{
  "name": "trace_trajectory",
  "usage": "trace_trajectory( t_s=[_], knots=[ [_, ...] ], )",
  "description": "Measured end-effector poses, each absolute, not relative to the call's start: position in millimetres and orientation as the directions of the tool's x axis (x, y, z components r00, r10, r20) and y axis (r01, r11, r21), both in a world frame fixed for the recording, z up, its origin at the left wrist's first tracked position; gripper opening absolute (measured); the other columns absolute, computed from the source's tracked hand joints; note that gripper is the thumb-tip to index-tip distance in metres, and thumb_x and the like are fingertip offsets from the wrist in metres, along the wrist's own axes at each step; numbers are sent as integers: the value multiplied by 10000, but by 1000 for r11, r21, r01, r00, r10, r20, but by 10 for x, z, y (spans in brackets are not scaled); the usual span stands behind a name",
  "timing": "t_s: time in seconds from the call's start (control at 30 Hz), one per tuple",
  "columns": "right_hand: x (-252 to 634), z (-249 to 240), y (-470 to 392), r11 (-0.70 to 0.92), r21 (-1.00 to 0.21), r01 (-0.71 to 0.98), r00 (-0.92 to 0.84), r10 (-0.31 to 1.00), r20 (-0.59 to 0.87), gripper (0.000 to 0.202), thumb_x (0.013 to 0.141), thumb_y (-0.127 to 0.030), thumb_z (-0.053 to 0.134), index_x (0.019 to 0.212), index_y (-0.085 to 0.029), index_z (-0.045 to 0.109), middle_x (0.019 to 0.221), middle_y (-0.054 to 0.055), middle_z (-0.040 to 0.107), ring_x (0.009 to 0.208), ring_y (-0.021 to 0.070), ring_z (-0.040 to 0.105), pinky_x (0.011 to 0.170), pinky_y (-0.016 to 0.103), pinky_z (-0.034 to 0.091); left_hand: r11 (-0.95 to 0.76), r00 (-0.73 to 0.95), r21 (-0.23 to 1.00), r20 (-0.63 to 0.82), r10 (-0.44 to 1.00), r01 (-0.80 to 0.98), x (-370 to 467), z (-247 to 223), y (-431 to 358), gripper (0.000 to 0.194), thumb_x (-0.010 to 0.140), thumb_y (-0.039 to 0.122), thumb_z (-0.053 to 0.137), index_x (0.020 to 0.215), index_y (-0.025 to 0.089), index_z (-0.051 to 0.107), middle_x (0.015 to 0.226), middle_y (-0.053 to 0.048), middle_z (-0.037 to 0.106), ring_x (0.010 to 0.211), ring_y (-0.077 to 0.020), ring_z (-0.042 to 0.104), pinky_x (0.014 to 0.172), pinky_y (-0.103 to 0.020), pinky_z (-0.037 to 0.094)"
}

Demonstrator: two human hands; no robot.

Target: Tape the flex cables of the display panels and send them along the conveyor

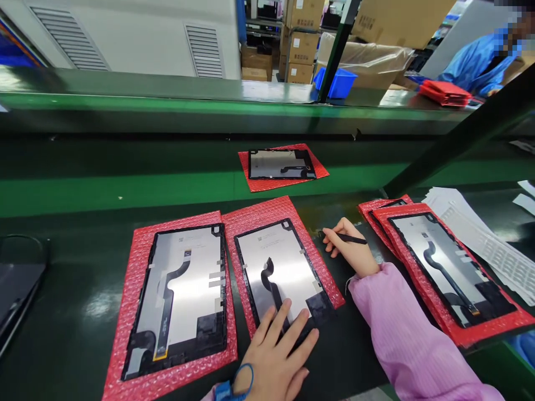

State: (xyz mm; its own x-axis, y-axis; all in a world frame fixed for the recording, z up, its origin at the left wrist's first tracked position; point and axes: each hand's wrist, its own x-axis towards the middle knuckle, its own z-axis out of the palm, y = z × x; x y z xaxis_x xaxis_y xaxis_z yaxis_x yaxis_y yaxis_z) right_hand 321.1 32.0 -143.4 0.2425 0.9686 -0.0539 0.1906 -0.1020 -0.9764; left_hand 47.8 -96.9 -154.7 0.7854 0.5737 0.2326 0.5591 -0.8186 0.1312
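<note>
My left hand (278, 353) lies with fingers spread on the lower part of the middle screen panel (288, 267), which rests on a red bubble-wrap sheet (267, 207). Right of that panel, my right hand (349, 245) grips a thin black pen-like tool (353, 239), its tip pointing left near the sheet's edge. A larger panel (192, 289) with a dark ribbon cable (167, 306) lies on red wrap at the left. The middle panel's curled cable (270, 278) runs down beneath my left fingers.
Another panel (276, 164) lies on red wrap on the far ledge. Stacked wrapped panels (443, 262) and paper sheets (480, 239) are at the right. A slanted dark post (451, 133) rises there. A person in blue (472, 64) is beyond the green rail (167, 103).
</note>
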Motion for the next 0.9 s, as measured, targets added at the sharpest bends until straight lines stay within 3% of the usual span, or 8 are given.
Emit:
trace_trajectory(
  t_s=[0.3, 0.43, 0.5, 0.63, 0.77, 0.9],
  knots=[
    [3104, -1325, 277, -26, -997, 73, 300, 954, -2, 545, 710, -631, 831, 721, -247, 445, 618, 7, 724, 475, 142, 661, 304, 152, 328, -806, 783, 202, 199, 590, 556, 489, -1553, -977, 704, 892, 249, 663, 1547, 322, 418, 1668, 17, 357, 1490, -345, 374, 1150, -508, 420],
    [2705, -1080, -166, 48, -995, -88, 336, 942, 16, 468, 822, -492, 811, 724, -246, 425, 557, -47, 679, 358, 78, 536, 301, 126, 319, -766, 773, 342, 148, 617, 545, 500, -1488, -1038, 569, 984, 396, 604, 1526, 325, 447, 1652, 0, 391, 1525, -323, 327, 1183, -500, 398],
    [2371, -1001, -466, 39, -984, -176, 323, 946, -21, 422, 865, -417, 793, 723, -244, 436, 540, -55, 668, 322, 69, 504, 294, 120, 344, -783, 795, 396, 180, 579, 480, 436, -1410, -1083, 453, 1017, 449, 550, 1452, 322, 538, 1594, 5, 483, 1525, -278, 339, 1202, -453, 384],
    [1596, -1041, -953, -45, -969, -244, 241, 965, -105, 356, 891, -386, 772, 720, -238, 497, 576, -27, 703, 343, 103, 581, 298, 145, 443, -800, 853, 477, 172, 492, 365, -29, -1199, -1147, 270, 1068, 333, 460, 1155, 314, 714, 1279, 65, 736, 1299, -127, 590, 1157, -280, 422],
    [950, -1218, -1177, -98, -954, -283, 184, 971, -155, 352, 906, -392, 753, 699, -231, 518, 560, -27, 707, 343, 126, 618, 280, 159, 464, -701, 752, 560, 195, 630, 442, -939, -1022, -1141, 248, 1039, 215, 463, 1078, 232, 708, 1043, 8, 792, 1082, -131, 684, 1036, -257, 519],
    [581, -1353, -1297, -115, -952, -283, 209, 962, -178, 318, 942, -346, 720, 731, -229, 512, 611, -18, 739, 398, 139, 677, 316, 162, 507, -659, 640, 535, 260, 723, 528, -1730, -1072, -956, 225, 1033, 150, 469, 1184, 188, 632, 1191, -66, 758, 1287, -188, 616, 1108, -353, 508]
  ],
)
